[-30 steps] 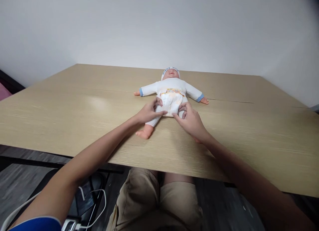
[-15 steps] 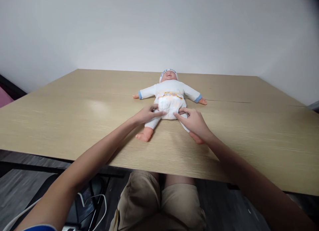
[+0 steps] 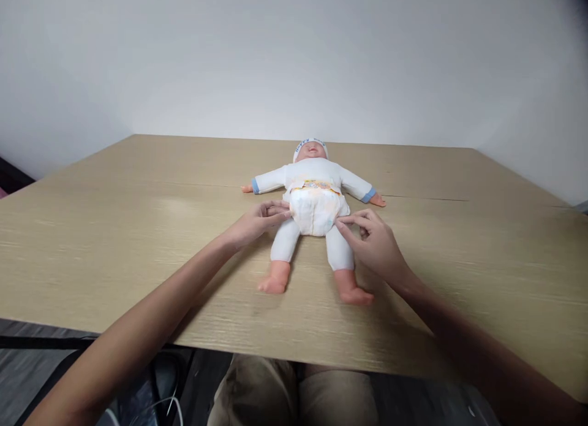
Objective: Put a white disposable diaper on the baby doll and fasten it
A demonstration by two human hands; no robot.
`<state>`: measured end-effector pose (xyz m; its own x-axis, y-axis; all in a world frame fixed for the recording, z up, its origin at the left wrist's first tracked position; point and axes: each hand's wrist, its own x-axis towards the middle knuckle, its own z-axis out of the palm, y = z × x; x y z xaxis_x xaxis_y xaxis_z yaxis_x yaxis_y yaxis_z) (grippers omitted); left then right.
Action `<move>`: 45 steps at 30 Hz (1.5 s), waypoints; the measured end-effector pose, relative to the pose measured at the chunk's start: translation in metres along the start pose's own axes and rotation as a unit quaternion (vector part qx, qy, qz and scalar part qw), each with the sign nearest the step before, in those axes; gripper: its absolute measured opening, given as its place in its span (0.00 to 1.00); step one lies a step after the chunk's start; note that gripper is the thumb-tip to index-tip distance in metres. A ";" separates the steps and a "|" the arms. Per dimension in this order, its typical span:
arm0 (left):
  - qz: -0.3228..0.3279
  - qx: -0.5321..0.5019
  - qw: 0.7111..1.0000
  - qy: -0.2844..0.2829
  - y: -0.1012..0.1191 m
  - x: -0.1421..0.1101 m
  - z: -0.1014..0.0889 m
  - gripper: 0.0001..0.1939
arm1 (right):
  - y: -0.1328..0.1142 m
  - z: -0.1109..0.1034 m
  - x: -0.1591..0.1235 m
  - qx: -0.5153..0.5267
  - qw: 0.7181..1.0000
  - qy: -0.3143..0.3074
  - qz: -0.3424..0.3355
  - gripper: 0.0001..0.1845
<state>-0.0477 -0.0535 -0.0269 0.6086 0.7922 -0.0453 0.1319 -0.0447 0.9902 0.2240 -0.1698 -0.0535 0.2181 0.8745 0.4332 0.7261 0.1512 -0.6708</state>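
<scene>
A baby doll [image 3: 312, 170] in a white outfit with blue cuffs and a lettered white cap lies on its back, feet towards me. Round its hips is a white diaper [image 3: 313, 211] with an orange printed waistband. My left hand [image 3: 260, 225] has its fingers closed at the diaper's left leg edge. On the other side, my right hand [image 3: 374, 239] pinches the diaper's right leg edge between thumb and fingers. The doll's legs stretch out below the diaper, slightly apart.
The doll lies on a light wooden table [image 3: 151, 266] with a thin seam across it. A pale wall [image 3: 294, 58] rises behind. Below the front edge are my knees [image 3: 337, 395] and, at lower left, a white cable [image 3: 177, 407] beside dark objects.
Both hands have moved outward from the crotch of the diaper to its leg edges. The doll's legs now lie straighter and closer together. The view has tilted up a little.
</scene>
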 end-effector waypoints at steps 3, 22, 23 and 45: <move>0.038 0.079 0.996 0.036 0.001 0.005 -0.024 0.19 | 0.008 -0.017 0.005 -0.038 0.999 0.010 -0.038 0.16; 0.031 0.498 0.843 0.200 0.011 0.103 -0.043 0.24 | 0.049 0.011 0.150 -0.235 0.971 -0.026 0.047 0.20; 0.024 0.488 0.849 0.203 0.018 0.091 -0.038 0.25 | 0.043 0.005 0.145 -0.227 0.973 -0.024 0.045 0.19; -0.150 0.241 0.959 -0.013 -0.100 -0.382 0.162 0.39 | -0.074 -0.112 -0.240 -0.023 0.970 -0.240 -0.008 0.28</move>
<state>-0.1664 -0.4502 -0.1297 0.5049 0.7982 -0.3285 0.6467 -0.0977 0.7565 0.1912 -0.4422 -0.0401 -0.1143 0.9879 0.1048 0.7580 0.1549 -0.6336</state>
